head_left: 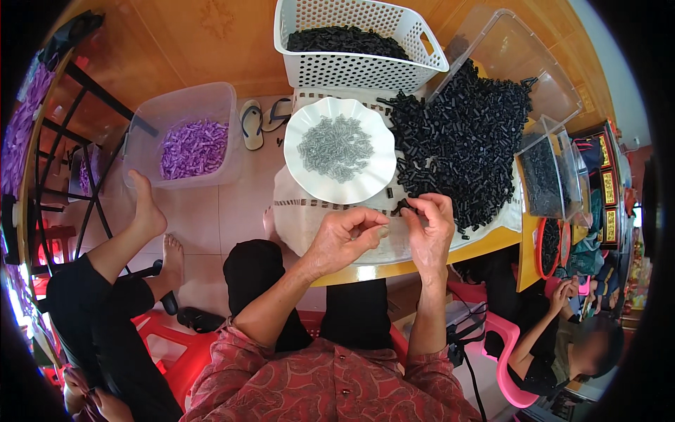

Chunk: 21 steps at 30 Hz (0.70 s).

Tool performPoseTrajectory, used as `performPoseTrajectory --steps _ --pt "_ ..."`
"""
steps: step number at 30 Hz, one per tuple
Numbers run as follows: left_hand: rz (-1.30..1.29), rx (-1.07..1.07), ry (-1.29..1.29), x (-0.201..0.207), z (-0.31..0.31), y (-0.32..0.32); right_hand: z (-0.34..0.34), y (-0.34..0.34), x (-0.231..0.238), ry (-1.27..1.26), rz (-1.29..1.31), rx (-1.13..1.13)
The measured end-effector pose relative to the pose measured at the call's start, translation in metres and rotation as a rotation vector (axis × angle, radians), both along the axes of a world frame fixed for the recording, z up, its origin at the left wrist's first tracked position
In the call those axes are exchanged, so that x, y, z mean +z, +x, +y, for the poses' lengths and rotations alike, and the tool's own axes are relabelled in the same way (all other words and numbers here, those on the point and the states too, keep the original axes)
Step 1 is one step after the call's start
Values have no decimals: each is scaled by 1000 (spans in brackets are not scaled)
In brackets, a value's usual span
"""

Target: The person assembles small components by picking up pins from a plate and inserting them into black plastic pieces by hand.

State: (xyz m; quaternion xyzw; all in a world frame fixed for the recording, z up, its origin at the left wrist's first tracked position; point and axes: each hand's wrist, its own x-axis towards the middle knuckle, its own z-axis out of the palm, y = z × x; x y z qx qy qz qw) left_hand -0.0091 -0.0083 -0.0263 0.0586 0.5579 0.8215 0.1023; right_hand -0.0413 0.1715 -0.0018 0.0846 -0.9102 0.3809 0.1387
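My left hand (349, 240) is closed in a pinch at the table's front edge, just below a white scalloped plate (299, 133). Whatever its thumb and forefinger may hold is too small to make out. On the plate lies a loose heap of small clear, glassy pieces (336, 148). A short way to the right, my right hand (430, 231) pinches a small black tube-like piece (401, 207) between thumb and fingers. Beyond that hand spreads a large pile of similar black pieces (467, 133), a few lying loose by the plate.
A white perforated basket (351, 70) of black pieces stands at the back. Clear bins (545, 176) flank the pile on the right. On the floor at left are a tub (228, 112) with purple pieces and flip-flops (252, 125). People sit on both sides.
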Motion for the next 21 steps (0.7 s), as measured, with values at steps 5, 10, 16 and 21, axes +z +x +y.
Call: performPoseTrajectory --steps 5,10,16,21 --pt "21 50 2 -5 0 0 -6 10 13 -331 -138 45" --pt "39 87 -6 -3 0 -1 -8 17 18 -466 -258 96" --pt "206 85 -82 0 -6 -2 -17 19 23 -524 -387 209" --pt "233 137 -32 -2 -12 -2 -27 13 22 -522 -393 292"
